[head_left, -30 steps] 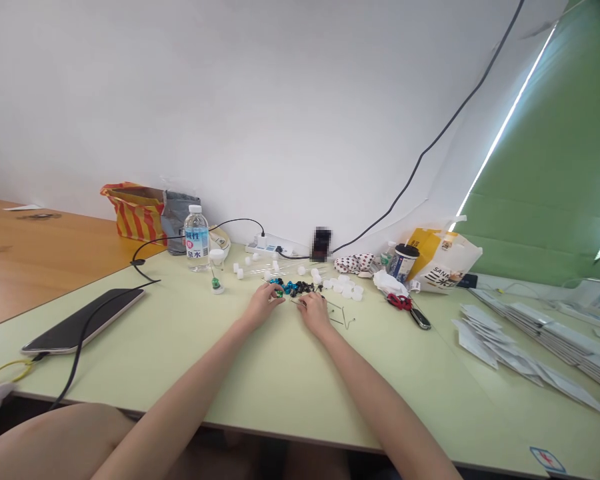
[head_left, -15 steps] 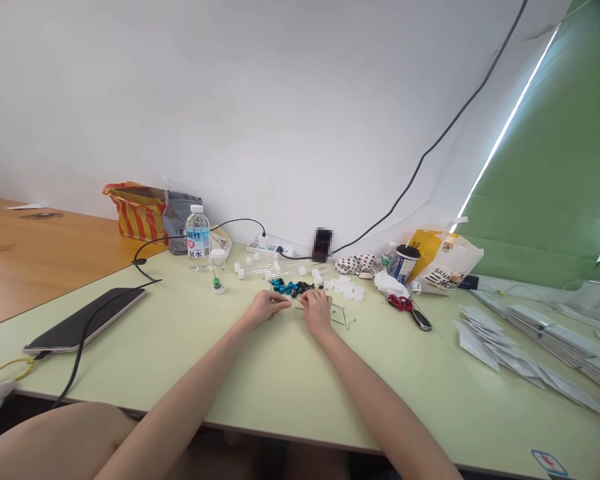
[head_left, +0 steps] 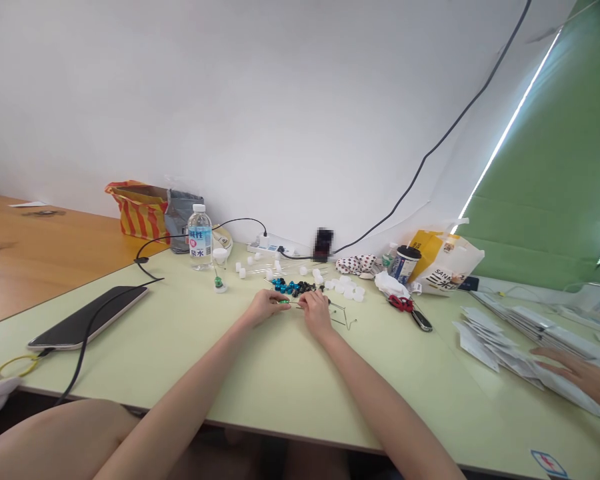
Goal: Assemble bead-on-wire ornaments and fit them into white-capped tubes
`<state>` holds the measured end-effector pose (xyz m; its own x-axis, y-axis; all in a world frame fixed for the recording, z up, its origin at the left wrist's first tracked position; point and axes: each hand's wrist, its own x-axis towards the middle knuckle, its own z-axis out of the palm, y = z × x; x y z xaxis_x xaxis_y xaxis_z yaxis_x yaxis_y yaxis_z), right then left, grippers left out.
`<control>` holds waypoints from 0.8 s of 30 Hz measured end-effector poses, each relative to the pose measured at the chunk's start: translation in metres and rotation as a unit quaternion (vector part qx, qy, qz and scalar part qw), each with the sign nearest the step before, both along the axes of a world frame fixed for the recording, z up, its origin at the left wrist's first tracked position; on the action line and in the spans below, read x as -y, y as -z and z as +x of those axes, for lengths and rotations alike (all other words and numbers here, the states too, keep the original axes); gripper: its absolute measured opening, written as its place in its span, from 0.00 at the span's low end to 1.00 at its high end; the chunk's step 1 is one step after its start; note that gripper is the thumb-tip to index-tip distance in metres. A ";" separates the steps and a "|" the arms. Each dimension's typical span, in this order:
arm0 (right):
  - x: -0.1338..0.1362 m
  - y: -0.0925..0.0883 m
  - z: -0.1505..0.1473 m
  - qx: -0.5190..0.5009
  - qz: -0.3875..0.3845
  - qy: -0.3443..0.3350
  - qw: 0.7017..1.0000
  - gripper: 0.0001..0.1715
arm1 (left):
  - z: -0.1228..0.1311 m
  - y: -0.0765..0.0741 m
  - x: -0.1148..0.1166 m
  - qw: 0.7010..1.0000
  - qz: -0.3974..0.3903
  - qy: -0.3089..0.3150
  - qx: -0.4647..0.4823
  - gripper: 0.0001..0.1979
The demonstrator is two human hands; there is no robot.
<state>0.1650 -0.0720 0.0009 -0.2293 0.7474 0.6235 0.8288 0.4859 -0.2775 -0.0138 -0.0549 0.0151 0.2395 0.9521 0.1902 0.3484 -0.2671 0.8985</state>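
Observation:
In the head view, my left hand (head_left: 265, 307) is closed in a pinch on a small shiny green bead (head_left: 285, 302) above the table. My right hand (head_left: 314, 308) is closed beside it, pinching a thin metal wire (head_left: 295, 303) that points toward the bead. Whether the wire has entered the bead is too small to tell. Behind both hands lies a pile of blue and black beads (head_left: 291, 287). More bent thin wires (head_left: 344, 316) rest just right of my right hand. White round caps (head_left: 347, 289) sit beyond them.
A small stand with a green bead (head_left: 219, 285) and a water bottle (head_left: 199, 240) are at left, with a phone (head_left: 90, 317) nearer. Red-handled scissors (head_left: 401, 304) lie right. Another person's hand (head_left: 580, 373) touches white packets (head_left: 510, 357). A bag (head_left: 447, 260) stands behind.
The green bead now shows at my left fingertips, with the wire between my hands. Another person's hand has come in at the right edge over the packets.

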 end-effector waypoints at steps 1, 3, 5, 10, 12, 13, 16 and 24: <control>0.000 0.000 0.000 -0.006 -0.001 -0.006 1.000 0.09 | 0.000 0.000 0.000 1.000 0.011 0.002 -0.007 0.22; -0.001 0.000 0.001 -0.024 0.000 -0.026 0.999 0.10 | 0.000 0.000 0.000 1.000 0.026 0.011 -0.010 0.21; -0.003 0.001 0.002 -0.046 0.010 -0.055 0.997 0.10 | 0.000 0.000 0.000 0.999 0.031 0.024 -0.006 0.21; -0.008 0.006 0.005 -0.088 0.026 -0.110 0.990 0.11 | -0.001 0.002 0.000 0.999 0.034 0.031 0.008 0.21; -0.009 0.007 0.005 -0.090 0.022 -0.121 0.988 0.10 | -0.001 0.001 0.001 0.999 0.032 0.035 0.015 0.20; -0.009 0.008 0.005 -0.088 0.022 -0.124 0.988 0.10 | 0.000 0.001 0.001 0.999 0.031 0.039 0.017 0.20; -0.008 0.007 0.004 -0.067 0.033 -0.125 0.989 0.10 | 0.001 -0.001 0.003 0.998 0.030 0.053 0.023 0.18; -0.002 -0.007 0.006 0.058 0.109 -0.096 0.988 0.13 | 0.009 -0.007 0.013 0.992 0.088 0.083 0.030 0.17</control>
